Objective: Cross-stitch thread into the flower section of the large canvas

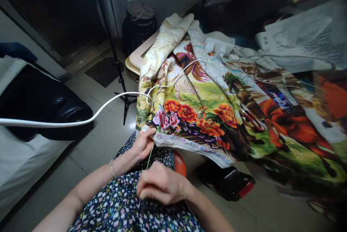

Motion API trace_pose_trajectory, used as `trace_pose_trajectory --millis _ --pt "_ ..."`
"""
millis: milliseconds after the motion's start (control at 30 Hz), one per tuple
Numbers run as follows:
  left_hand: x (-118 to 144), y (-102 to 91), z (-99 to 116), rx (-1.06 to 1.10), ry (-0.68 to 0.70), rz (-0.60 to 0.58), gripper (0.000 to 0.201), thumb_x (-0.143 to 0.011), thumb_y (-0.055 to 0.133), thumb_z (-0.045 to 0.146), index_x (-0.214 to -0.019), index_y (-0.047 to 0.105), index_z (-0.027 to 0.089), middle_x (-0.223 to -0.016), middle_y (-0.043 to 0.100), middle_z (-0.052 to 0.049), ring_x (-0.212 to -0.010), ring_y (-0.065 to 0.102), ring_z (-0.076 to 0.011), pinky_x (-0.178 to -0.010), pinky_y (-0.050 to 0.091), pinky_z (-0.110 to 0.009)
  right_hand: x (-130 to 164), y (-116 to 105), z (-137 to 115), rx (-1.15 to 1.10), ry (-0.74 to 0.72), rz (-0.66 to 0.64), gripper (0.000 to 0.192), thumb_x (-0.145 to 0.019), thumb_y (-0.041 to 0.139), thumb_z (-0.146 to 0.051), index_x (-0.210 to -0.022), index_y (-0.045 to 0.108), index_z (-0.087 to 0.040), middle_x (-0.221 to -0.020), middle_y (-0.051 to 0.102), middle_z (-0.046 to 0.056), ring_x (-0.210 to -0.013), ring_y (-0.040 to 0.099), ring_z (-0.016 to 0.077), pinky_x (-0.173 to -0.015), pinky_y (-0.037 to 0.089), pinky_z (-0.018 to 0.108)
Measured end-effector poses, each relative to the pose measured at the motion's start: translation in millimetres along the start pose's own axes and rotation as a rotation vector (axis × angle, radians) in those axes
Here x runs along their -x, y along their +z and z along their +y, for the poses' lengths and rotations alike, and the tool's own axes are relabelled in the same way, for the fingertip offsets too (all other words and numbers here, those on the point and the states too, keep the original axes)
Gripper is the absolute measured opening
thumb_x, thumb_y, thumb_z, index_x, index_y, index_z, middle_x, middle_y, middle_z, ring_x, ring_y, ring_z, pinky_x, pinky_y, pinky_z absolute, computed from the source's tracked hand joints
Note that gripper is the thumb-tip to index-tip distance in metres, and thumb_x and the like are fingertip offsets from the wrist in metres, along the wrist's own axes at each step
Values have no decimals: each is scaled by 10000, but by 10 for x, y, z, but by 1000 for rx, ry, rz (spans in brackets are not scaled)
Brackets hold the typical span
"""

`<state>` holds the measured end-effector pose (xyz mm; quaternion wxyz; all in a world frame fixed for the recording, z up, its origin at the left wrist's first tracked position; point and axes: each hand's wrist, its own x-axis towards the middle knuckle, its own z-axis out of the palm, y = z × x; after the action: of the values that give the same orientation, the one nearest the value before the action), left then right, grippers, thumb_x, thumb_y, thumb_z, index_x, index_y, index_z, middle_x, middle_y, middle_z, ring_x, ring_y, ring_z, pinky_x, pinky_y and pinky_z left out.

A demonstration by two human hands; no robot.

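Left hand (143,144): pinching the lower left hem of the large multicoloured cross-stitch cloth (217,116), thumb and fingers closed together on its pale border, just beside the pink and orange stitched flowers (176,116). Right hand (161,185): resting low over the lap on the dark floral-print dress (116,203), fingers curled shut, apparently nipping the lower end of a thin green thread (150,156); exact grip hidden behind the knuckles. Thread running taut and nearly straight from hem to right hand. Needle not discernible.

Cloth draping in folds over a cream-coloured table edge (135,60) and down toward the knees, stitched hem lying at the left fingertips.

Judged sound practice for drawing the thread: keeping the hem pinched close to the stitch point, pulling in line with the thread, avoiding puckering, stopping at light tension.

Noted hazard: white cable (81,120) crossing just above the working corner, near enough for snagging.
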<state>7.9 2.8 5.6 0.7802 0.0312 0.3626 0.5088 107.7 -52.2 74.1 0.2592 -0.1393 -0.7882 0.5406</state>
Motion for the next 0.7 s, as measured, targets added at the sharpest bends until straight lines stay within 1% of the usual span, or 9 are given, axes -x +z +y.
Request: trace_pose_trajectory --millis 100,167,233,300,433,467,500,600,700 --pt "5 6 2 6 9 20 295 -599 755 120 -866 639 168 -801 692 -31 -860 643 -196 -806 490 -314 5 138 8 -284 2 -134 401 -970 363 -495 -800 545 -180 -715 645 31 -593 592 88 -554 459 160" --pt "10 6 3 -9 17 26 287 -600 754 128 -859 636 165 -801 688 -31 -847 643 -192 -801 492 -313 21 172 26 -411 26 -145 403 -948 413 -510 -792 546 -163 -669 616 24 -528 556 79 -500 440 154" --pt "14 2 6 -29 23 28 282 -596 761 142 -846 633 160 -789 680 -24 -815 639 -181 -780 491 -304 39 137 26 -458 81 -118 362 -948 438 -465 -806 556 -153 -613 572 -3 -472 515 71 -455 413 150" --pt "16 -5 9 -45 16 33 268 -596 768 159 -825 630 163 -759 669 -8 -756 626 -160 -735 487 -286 53 40 28 -321 168 4 291 -955 441 -376 -836 585 -153 -611 566 -13 -492 522 76 -482 420 161" --pt "7 -25 6 -43 21 58 208 -584 779 149 -693 602 156 -616 608 31 -583 542 -99 -604 449 -232 84 -229 162 210 428 561 211 -928 444 -211 -945 649 -165 -756 670 29 -690 621 131 -649 464 223" --pt "4 -27 2 -35 31 54 207 -582 780 144 -695 606 148 -624 614 29 -579 540 -95 -603 448 -230 95 -290 223 293 472 669 212 -916 456 -201 -957 662 -164 -763 683 34 -692 629 140 -650 466 231" --pt "2 -26 -1 -27 39 46 212 -582 780 139 -719 619 137 -653 630 22 -592 551 -97 -618 454 -235 108 -341 286 350 498 735 212 -904 472 -198 -954 676 -162 -756 691 35 -674 633 145 -639 466 236" --pt "-1 -17 -8 -19 38 26 270 -596 777 135 -833 651 111 -747 670 -8 -656 593 -119 -682 476 -268 134 -434 435 423 510 771 206 -879 513 -207 -907 712 -165 -726 707 30 -598 629 142 -601 468 239" --pt "-2 -11 -11 -15 46 29 277 -594 779 130 -839 652 108 -749 673 -11 -654 595 -120 -690 478 -274 130 -456 491 442 504 759 210 -870 521 -199 -892 728 -171 -719 721 24 -567 632 138 -590 473 236"
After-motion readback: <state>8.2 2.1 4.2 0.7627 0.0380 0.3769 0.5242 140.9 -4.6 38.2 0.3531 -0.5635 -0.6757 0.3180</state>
